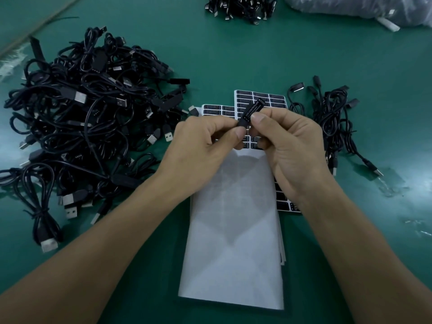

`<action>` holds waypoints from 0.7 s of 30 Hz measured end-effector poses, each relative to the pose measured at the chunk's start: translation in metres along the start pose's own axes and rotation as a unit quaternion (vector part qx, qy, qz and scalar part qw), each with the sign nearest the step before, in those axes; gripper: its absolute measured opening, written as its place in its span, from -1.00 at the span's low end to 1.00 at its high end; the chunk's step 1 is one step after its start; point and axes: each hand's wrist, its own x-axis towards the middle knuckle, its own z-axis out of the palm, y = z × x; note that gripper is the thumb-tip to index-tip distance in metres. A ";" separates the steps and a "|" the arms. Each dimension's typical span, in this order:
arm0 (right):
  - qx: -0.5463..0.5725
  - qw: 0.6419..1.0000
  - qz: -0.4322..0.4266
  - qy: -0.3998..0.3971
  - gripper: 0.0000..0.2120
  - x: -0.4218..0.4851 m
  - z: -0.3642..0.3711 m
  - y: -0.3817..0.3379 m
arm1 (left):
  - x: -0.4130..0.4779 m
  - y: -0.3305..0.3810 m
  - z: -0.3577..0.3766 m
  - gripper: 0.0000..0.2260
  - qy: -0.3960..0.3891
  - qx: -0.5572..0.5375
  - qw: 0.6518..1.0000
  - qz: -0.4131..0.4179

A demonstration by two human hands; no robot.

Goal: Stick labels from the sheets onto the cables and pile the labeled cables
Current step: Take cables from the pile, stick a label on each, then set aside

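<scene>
Both hands meet above the label sheets (261, 99) at the middle of the green table. My left hand (205, 141) pinches the lower end of a small black controller block (252, 111) printed with white lettering. My right hand (287, 141) pinches the same block from the right, thumb on its face. The block's cable is hidden behind my hands. A large tangled pile of black USB cables (88, 118) lies to the left. A smaller bunch of cables (332, 122) lies to the right of the sheets.
A white stack of sheet backings (236, 242) lies under my wrists, reaching toward the near edge. Another sheet with black labels (284, 202) pokes out beneath my right wrist. More cables (240, 8) and a clear plastic bag (360, 8) sit at the far edge.
</scene>
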 end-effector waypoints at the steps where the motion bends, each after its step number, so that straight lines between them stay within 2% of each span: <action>1: -0.003 1.000 0.003 0.001 -0.85 0.000 0.000 0.000 | 0.000 -0.001 0.000 -0.82 -0.006 -0.008 1.000 -0.005; 11: -0.049 0.999 0.000 -0.004 -0.87 0.001 -0.002 0.002 | 0.003 -0.005 -0.003 -0.85 -0.050 -0.113 0.992 -0.037; 16: -0.080 0.997 0.001 -0.002 -0.88 0.001 -0.003 0.001 | 0.002 -0.002 -0.003 -0.77 -0.047 -0.142 0.988 -0.037; 21: -0.084 0.996 0.006 -0.001 -0.88 0.001 -0.002 0.001 | 0.002 -0.001 -0.002 -0.83 -0.041 -0.154 0.986 -0.039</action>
